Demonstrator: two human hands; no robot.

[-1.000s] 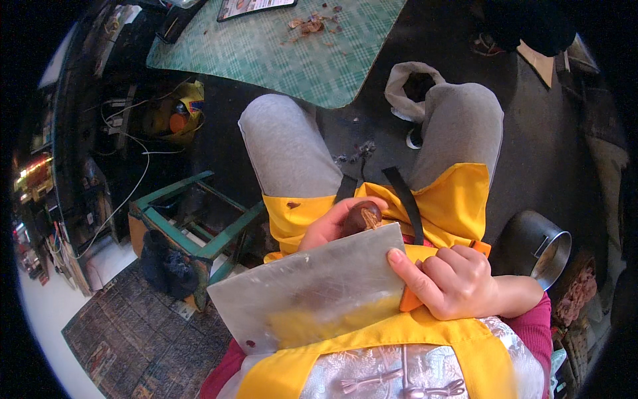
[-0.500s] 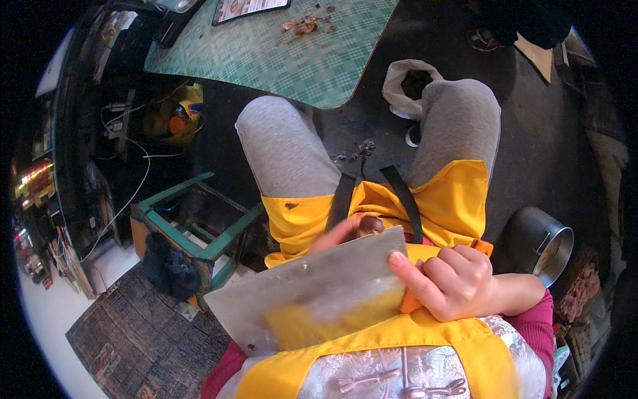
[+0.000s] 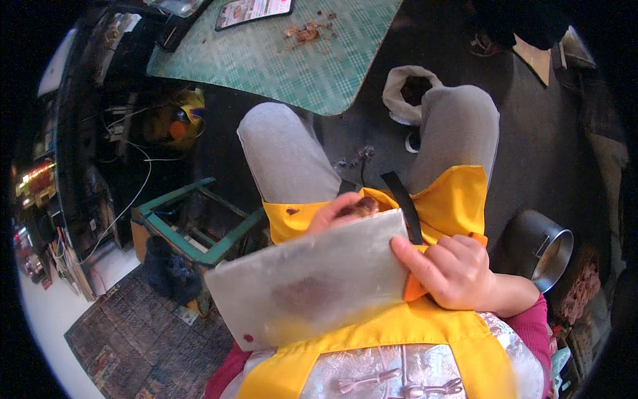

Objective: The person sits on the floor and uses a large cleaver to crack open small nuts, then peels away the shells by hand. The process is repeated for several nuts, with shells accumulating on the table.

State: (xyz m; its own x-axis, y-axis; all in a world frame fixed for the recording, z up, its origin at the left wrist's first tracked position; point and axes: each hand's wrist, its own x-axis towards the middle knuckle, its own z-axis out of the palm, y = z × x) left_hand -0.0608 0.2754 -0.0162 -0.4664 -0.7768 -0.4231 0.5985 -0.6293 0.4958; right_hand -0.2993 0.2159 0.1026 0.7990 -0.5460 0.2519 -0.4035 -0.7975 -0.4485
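Dark floor [image 3: 372, 146] spreads beneath a seated person, and a table [image 3: 319, 80] covered in green-and-white checked cloth stands ahead of the knees. On it I see a small heap of dry brown peelings [image 3: 307, 31] and, beside them, a flat black-edged device [image 3: 252, 11] with a lit screen.

From where I stand, the work is over the lap, above a bright yellow apron [image 3: 452, 199] and grey trousers [image 3: 282, 146]. The right hand [image 3: 458, 272] has a firm grip, closed around the orange handle [image 3: 415, 290] of a broad rectangular metal blade [image 3: 299, 279], its thumb pressed on the blade's near corner. The blade slants across the body, a dark red spot near its lower left corner.

Beyond its upper edge, the left hand [image 3: 325, 218] has its grip closed on a reddish-brown round thing [image 3: 364, 207]. Motion blurs these fingers, and the blade hides part of them, so I can't make out each fingertip or what the thing is.

Near the person's right knee sits a white bag [image 3: 395, 106], mouth upward, with something dark inside. Further back on that side a dark metal pot [image 3: 522, 233] lies tipped; on the left stands a green-framed stool [image 3: 229, 243].
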